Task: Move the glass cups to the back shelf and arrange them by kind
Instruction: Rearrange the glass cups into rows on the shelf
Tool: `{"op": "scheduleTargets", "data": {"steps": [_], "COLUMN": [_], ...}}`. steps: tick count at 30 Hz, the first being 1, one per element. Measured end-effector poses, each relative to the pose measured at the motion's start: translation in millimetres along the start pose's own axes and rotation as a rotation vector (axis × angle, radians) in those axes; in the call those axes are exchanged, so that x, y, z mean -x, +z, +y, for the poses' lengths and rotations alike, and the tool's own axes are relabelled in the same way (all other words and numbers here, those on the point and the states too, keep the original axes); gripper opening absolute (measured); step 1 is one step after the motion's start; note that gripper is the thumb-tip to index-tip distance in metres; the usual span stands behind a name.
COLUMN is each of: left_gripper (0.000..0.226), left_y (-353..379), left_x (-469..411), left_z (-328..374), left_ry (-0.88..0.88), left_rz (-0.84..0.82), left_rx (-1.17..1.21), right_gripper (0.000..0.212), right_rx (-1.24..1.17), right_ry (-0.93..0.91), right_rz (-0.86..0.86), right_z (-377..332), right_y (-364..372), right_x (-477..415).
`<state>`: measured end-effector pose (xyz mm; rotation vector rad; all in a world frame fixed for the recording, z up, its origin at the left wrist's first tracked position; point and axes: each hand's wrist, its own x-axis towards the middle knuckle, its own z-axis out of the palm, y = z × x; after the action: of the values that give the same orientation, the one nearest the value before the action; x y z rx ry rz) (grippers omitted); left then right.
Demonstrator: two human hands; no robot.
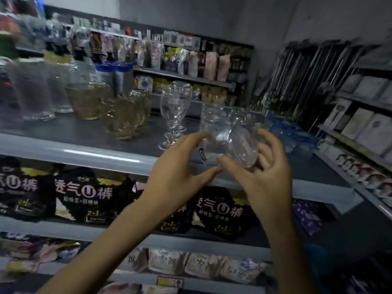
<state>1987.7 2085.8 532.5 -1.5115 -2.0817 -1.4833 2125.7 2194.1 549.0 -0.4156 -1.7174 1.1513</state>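
Tall glasses (pixel 31 90): far left of the shelf (pixel 70 145); clear, straight-walled with thick bases, upright in a group; outlines blurred.
Amber glasses (pixel 89 100): just right of the tall glasses; yellow-tinted and rounded, one large one ahead of a row of smaller ones running towards the back; whether the colour lies in the glass or in a filling cannot be told.
Stemmed glasses (pixel 171 111): mid-shelf; clear bowls on thin stems with round feet, lined up front to back; the front bowl carries a small label.
Black packs (pixel 84 194): shelf below; glossy soft bags with white and purple print, laid side by side.
Left hand (pixel 176 172): fingers (pixel 197 139) spread and nearly straight, tips at the left side of the clear cup; not wrapped round it.
Clear cup (pixel 235 145): held above the front edge of the shelf, between both hands; smooth, round and see-through, tilted, empty.
Ribbed cup (pixel 212 117): behind the clear cup, upright on the shelf; clear, with ringed walls.
Right hand (pixel 265 177): thumb across the near face of the clear cup, fingers (pixel 273 145) curled behind it, gripping it.
Blue glasses (pixel 290 130): right end of the shelf; pale blue and faceted, clustered together.
White boxes (pixel 364 126): side rack at far right; flat cartons standing in rows.
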Motion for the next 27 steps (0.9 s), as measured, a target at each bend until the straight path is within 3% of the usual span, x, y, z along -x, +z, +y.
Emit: {"op": "scheduleTargets", "data": {"steps": [9,27], "left_gripper": [0.064,0.058], "left_y": [31.6,37.9], "left_x": [-41.6,-42.5], "left_z": [-26.8,-31.3], "left_ry": [-0.098,-0.182], "left_rz": [0.017,0.056], "left_rx": [-0.160,-0.293], "right_gripper": [0.081,0.073], "right_rx": [0.329,0.264], "right_ry": [-0.115,-0.005], "right_rz": [-0.176,-0.230], "right_z": [30.3,45.2], "right_y": [0.6,10.4], "right_x": [-57.2,-70.7]}}
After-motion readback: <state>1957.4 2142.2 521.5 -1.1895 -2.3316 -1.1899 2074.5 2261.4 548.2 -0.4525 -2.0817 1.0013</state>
